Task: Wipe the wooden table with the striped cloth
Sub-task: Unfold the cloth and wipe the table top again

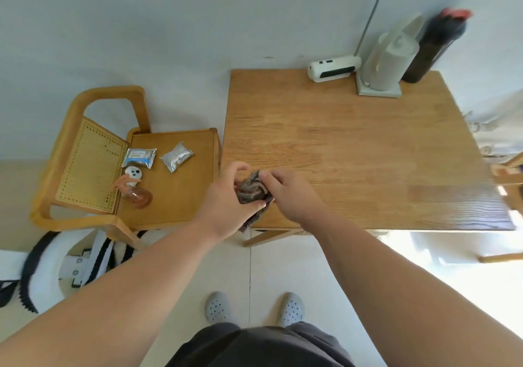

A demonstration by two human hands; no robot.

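**Item:** striped cloth, bunched into a wad at the near left corner of the wooden table, one tail hanging over the near edge.

**Held by:** left hand, fingers curled round the wad; right hand, fingertips pinching its far side. They are likely gathering it into a wiping pad.

**Far edge, right:** heater, kettle and dark bottle, seemingly out of the cloth's way.

**Left:** chair bearing foil packets and spray bottle.
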